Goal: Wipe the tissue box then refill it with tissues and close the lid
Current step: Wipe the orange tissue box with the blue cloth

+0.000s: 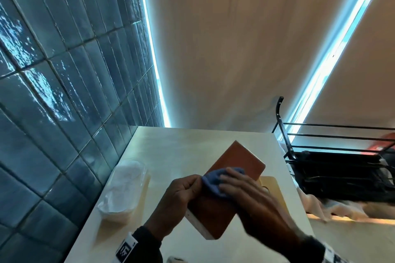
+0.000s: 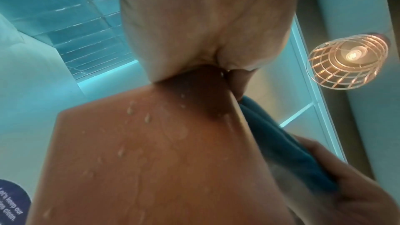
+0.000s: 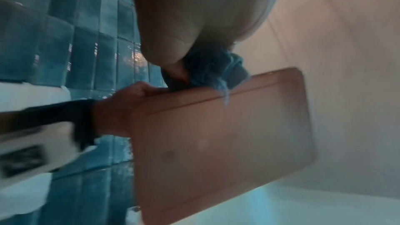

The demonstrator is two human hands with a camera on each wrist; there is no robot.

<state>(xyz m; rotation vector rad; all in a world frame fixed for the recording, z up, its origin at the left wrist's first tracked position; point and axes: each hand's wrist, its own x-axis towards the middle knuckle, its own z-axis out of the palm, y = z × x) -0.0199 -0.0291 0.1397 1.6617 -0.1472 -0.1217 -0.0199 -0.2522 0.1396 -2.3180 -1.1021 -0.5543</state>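
An orange-brown tissue box point(image 1: 237, 160) is held tilted above the pale table point(image 1: 171, 147). My left hand point(image 1: 186, 192) grips the box's near left side. With my right hand point(image 1: 237, 183) I hold a bunched blue cloth point(image 1: 210, 181) against the box's upper face. In the left wrist view the box point(image 2: 151, 160) carries water droplets, and the cloth point(image 2: 281, 139) lies along its right edge under the right hand point(image 2: 357, 194). In the right wrist view the cloth point(image 3: 212, 67) sits on the box point(image 3: 227, 134), which the left hand point(image 3: 121, 109) clasps.
A clear-wrapped pack of white tissues point(image 1: 124, 190) lies on the table at the left, beside the blue tiled wall point(image 1: 53, 92). A light wooden lid point(image 1: 270, 186) lies on the table under the box's right side. A black wire rack point(image 1: 331, 156) stands beyond the table's right edge.
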